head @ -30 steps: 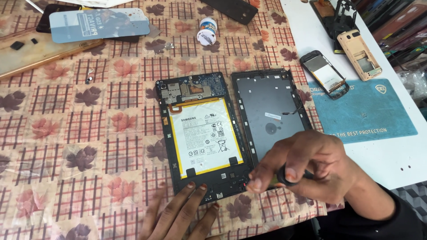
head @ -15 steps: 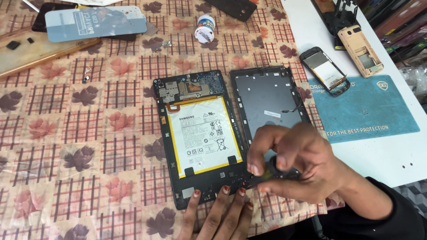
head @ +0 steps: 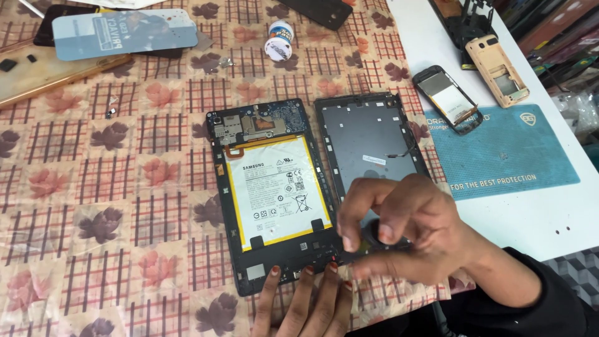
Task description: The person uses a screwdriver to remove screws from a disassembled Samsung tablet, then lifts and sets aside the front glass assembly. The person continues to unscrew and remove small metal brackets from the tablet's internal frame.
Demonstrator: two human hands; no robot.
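The right hand (head: 399, 234) is pinching a small dark tool (head: 369, 232) between thumb and fingers, curled closed around it just above the lower right corner of the opened tablet (head: 271, 193). The left hand (head: 306, 302) is lying flat and open, fingertips pressing on the tablet's bottom edge. The tablet is lying face down on the patterned tablecloth (head: 112, 218), its yellow-bordered battery (head: 274, 190) exposed, with the removed back cover (head: 371, 140) just beside it on the right.

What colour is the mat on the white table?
Teal-blue mat, seen in the head view.
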